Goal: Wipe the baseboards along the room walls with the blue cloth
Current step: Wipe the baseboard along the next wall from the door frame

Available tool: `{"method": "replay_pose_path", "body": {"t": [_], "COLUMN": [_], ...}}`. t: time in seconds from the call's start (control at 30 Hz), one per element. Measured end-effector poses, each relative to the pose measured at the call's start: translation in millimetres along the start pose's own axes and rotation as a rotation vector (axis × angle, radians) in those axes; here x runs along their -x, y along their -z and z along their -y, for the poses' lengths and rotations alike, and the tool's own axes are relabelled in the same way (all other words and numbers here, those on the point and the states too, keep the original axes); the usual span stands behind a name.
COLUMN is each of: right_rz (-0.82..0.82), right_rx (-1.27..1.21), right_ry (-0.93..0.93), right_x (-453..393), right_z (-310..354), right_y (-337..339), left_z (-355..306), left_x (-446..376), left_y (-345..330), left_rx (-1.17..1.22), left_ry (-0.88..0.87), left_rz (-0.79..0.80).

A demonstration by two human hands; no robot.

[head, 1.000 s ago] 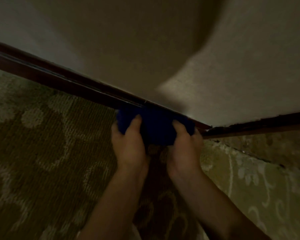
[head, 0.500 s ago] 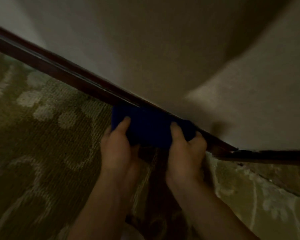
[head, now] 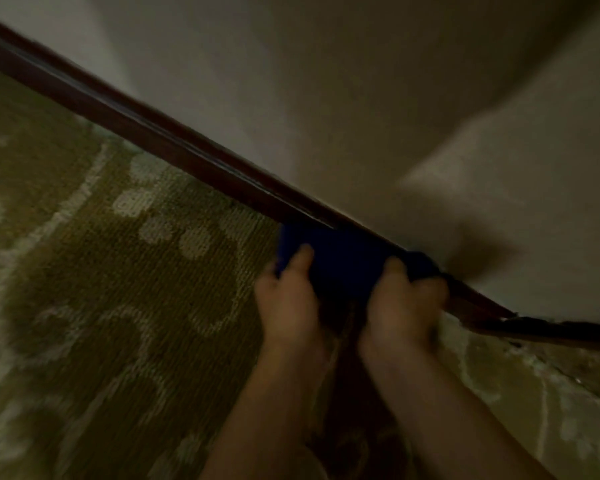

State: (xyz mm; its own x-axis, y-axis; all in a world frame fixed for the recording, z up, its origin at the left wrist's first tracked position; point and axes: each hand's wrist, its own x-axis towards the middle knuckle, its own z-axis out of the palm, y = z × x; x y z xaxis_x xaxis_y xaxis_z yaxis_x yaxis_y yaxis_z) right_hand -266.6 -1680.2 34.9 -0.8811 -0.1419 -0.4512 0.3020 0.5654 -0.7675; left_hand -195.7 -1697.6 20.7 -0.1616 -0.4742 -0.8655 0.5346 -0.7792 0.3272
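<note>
- Dim light, some blur; details soft.
- Dark blue folded cloth (head: 343,261) lies pressed flat against the dark reddish-brown wooden baseboard (head: 174,150), low on the wall, just short of the room corner at right.
- Left hand (head: 288,306) clamps the cloth's left end: thumb over the front face, other fingers hidden behind or beneath it.
- Right hand (head: 406,306) clamps the right end the same way, knuckles bunched close to the baseboard; the cloth edge wraps past them toward the corner.
- Both hands sit side by side, a strip of cloth showing between them, forearms coming up from the bottom of the view.
- Baseboard runs diagonally from upper left down to the corner, where a second dark length (head: 561,332) heads off right. Its joint looks rough or chipped; too blurred to confirm.
- Pale textured wall (head: 361,98) above; olive patterned carpet with pale floral motifs (head: 118,271) below.
- Step in hand, as I judge it: a wiping stroke on this wall's board, near its corner end.
- Next move likely calls for steady pressure along the top ledge and face, then sliding along the board, with a long uncovered stretch lying to the left.
- Corner needs a fingertip push of cloth into the joint.
</note>
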Motion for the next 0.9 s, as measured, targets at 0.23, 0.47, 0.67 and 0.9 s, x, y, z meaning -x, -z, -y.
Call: {"method": "replay_pose_path", "body": {"t": [0.23,0.47,0.67,0.9], "right_rz": [0.244,0.149,0.438,0.501], "right_rx": [-0.130,-0.255,-0.504,-0.462], "right_ry": [0.000,-0.093,-0.316,-0.401], "right_x": [23,3,30,12], "right_z": [8,-3,-35,-64], "right_y": [-28,26,24,28], "left_z": [-23,12,-17,-19], "left_x": [-14,14,22,-1], "left_y": [6,35,68,52], "left_rx": [0.064,-0.229,-0.282,-0.389], "left_ry": [-0.200,-0.042,-0.223,-0.094], "left_rz": [-0.045,0.068,-0.019,0.075]}}
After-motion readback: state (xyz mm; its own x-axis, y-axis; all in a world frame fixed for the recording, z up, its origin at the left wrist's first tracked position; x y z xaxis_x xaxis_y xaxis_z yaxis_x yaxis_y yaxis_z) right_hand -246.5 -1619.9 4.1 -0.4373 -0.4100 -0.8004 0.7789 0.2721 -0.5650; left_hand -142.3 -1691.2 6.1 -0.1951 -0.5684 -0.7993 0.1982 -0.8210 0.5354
